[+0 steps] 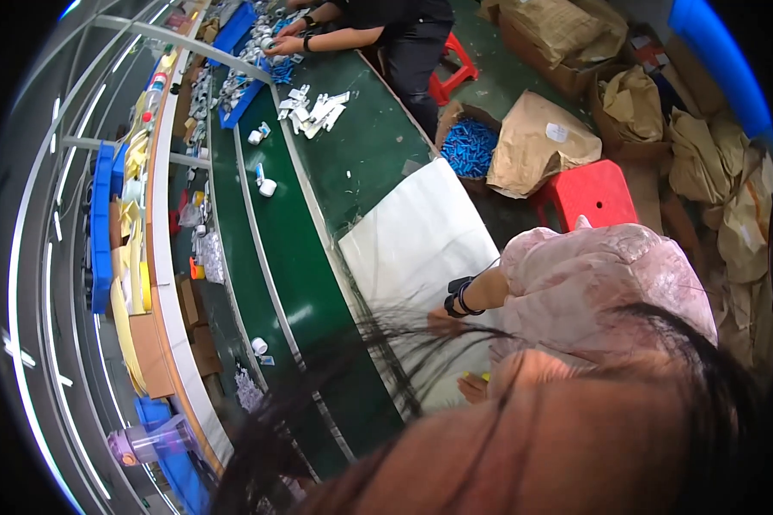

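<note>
My right hand [443, 323], with dark bands at the wrist below a pink sleeve, rests over the white sheet [429, 215] on the green bench. Hair crosses it and its fingers do not show clearly. Lower down, my left hand [472, 388] is partly hidden behind blurred skin and hair. Its fingers are bent together by a small yellow thing [486, 376], whose kind I cannot make out. Beside the sheet runs a green conveyor belt [296, 257], carrying a few white round parts [267, 186] with small packets. A pile of white packets [318, 112] lies on the bench further off.
A co-worker's hands [285, 39] are among blue and grey parts at the far end. Blue trays [240, 103] stand near them. At the right are a red stool [597, 197], a box of blue parts [468, 148] and brown paper bags [545, 142]. A clear bottle [150, 442] stands lower left.
</note>
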Available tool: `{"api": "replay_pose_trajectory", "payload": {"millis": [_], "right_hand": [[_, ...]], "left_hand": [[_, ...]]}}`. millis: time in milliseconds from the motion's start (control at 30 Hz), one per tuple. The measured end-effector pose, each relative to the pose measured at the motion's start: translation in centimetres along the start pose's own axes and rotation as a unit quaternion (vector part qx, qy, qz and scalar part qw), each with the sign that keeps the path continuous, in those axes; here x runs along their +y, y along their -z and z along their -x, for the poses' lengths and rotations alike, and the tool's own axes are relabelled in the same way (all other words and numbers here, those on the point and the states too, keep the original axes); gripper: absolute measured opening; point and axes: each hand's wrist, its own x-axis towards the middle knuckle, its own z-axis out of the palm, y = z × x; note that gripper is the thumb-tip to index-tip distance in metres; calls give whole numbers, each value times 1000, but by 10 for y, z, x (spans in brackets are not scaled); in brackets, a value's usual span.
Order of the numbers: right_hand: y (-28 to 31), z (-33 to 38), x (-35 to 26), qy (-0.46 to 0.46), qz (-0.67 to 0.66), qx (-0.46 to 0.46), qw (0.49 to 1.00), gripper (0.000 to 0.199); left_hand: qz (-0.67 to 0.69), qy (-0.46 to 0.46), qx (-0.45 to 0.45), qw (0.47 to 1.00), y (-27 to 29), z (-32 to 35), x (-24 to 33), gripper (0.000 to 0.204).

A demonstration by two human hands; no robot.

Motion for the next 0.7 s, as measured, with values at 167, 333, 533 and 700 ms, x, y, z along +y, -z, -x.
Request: {"api": "replay_pose_trajectory", "payload": {"millis": [167, 333, 533, 700], "right_hand": [[75, 54, -84, 21, 234, 20, 972, 19], [45, 54, -66, -76, 115, 86, 987, 27], [116, 135, -126, -91, 69, 218, 969, 25], [138, 168, -92, 59, 214, 292, 930, 32]], "left_hand": [[-8, -31, -40, 999, -24, 10, -6, 43], [-25, -61, -74, 995, -31, 22, -12, 43], [-79, -34, -64, 994, -11, 90, -22, 43], [-122, -36, -71, 989, 6, 129, -32, 43]]}}
